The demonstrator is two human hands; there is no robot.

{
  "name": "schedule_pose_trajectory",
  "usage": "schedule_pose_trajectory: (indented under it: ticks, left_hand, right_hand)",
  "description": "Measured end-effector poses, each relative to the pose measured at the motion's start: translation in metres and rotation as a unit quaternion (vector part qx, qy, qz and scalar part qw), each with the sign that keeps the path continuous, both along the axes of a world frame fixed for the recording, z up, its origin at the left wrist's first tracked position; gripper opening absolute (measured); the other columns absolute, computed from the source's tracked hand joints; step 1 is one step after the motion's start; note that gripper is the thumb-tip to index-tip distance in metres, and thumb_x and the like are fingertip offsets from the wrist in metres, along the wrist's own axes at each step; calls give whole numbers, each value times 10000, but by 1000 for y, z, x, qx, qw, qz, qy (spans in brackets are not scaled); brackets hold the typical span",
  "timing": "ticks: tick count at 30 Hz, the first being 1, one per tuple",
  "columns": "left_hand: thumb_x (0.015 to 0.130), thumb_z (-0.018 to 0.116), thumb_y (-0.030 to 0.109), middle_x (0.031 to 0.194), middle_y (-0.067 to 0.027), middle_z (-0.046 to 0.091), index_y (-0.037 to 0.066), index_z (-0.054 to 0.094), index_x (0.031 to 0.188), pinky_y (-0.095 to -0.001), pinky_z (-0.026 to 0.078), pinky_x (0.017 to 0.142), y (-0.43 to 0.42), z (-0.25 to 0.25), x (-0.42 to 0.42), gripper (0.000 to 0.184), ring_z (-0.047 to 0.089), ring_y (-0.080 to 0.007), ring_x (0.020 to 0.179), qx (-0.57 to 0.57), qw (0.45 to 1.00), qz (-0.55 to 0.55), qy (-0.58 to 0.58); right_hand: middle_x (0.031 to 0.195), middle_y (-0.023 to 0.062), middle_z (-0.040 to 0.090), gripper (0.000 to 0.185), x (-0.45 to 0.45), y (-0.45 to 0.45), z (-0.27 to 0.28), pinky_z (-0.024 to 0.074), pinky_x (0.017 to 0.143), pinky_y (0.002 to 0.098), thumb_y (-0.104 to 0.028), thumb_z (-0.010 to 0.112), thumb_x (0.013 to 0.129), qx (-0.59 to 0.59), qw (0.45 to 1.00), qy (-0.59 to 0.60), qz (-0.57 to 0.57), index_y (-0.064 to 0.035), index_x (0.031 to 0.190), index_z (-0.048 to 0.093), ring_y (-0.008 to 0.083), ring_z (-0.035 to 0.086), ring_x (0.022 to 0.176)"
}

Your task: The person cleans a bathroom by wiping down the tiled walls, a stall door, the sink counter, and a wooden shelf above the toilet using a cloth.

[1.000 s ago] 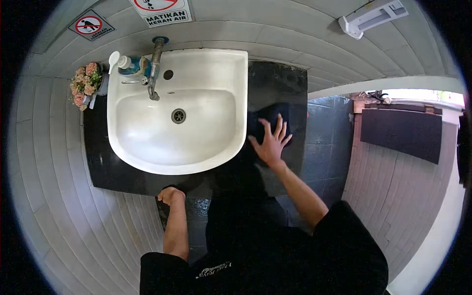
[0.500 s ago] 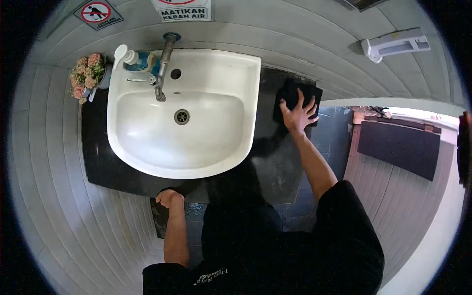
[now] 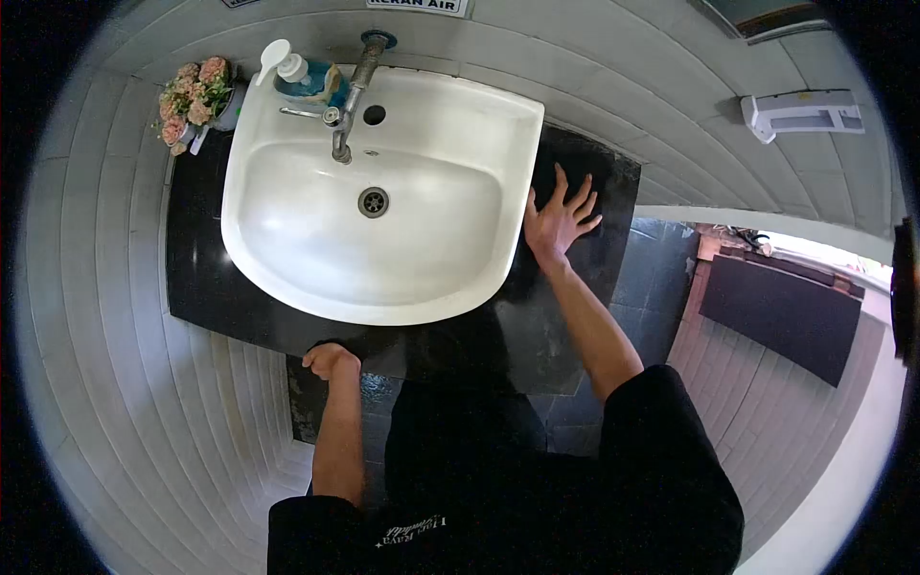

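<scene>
My right hand (image 3: 553,230) lies spread and flat on the black counter (image 3: 565,331), just right of the white sink (image 3: 383,315). A black cloth shows under it in the earlier frame; now it blends with the dark surface and its outline is hard to make out. At the counter's front edge, below the sink, my left hand (image 3: 333,361) is closed with fingers curled. What it grips, if anything, is hidden against the dark edge. A metal faucet (image 3: 353,101) reaches over the basin, above the round drain (image 3: 374,201).
A soap pump bottle (image 3: 311,84) with blue liquid stands behind the faucet. Pink flowers in a pot (image 3: 196,96) sit at the back left corner. A white holder (image 3: 805,113) is fixed to the wall. Right of the counter lies dark floor tile (image 3: 652,268).
My right hand has slid left along the counter, from its far right end to beside the sink. The view has shifted slightly. My left hand stays at the front edge.
</scene>
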State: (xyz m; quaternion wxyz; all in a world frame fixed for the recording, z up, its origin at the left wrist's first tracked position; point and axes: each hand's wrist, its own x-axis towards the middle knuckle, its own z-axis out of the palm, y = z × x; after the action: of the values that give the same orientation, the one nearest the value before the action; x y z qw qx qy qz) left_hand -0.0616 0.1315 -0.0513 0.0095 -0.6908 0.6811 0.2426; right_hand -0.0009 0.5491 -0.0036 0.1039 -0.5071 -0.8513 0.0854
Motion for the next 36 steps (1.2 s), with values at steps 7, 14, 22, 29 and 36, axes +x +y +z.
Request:
schedule_pose_trajectory:
  ticks: [7,14,22,29,36]
  left_hand:
    - [1008,94,382,1122,-325,595,-156,616,1035,-510,445,1006,20,29,-2,750,573,-446,1087,0,1000,-17,16]
    - [1014,110,379,1050,-354,605,-170,614,989,-530,490,930,24,35,0,746,592,-479,1017,8,999,-33,5]
    - [1018,126,381,1210,-348,525,-113,507,1203,-541,364,1046,12,29,7,651,509,-476,1142,129,988,-2,86]
    - [995,192,541,1318,-196,522,12,408,1382,-444,399,992,-124,29,52,690,537,-334,1156,576,796,-143,118]
    - [921,441,575,1148,-92,624,160,527,1284,-387,464,845,-366,-40,121,558,604,-199,933,477,852,-187,106]
  right_hand:
    - [1548,178,138,666,83,-84,11,30,1059,685,-495,606,778,-21,995,-22,90,-231,1369,449,422,106,1408]
    - [1527,193,198,635,145,-151,8,22,1069,672,-510,639,760,-48,963,-54,260,-187,1292,516,411,124,1410]
    - [1507,162,247,595,130,-252,19,74,1068,671,-612,642,720,-72,868,-79,484,-342,1246,571,424,186,1374]
    - [1510,126,244,687,32,-354,20,90,1051,691,-634,662,678,-68,826,-106,549,-447,1316,490,431,250,1313]
    - [1571,106,76,772,-70,-425,42,127,1040,705,-482,760,666,-76,763,-179,617,-488,1353,408,412,139,1403]
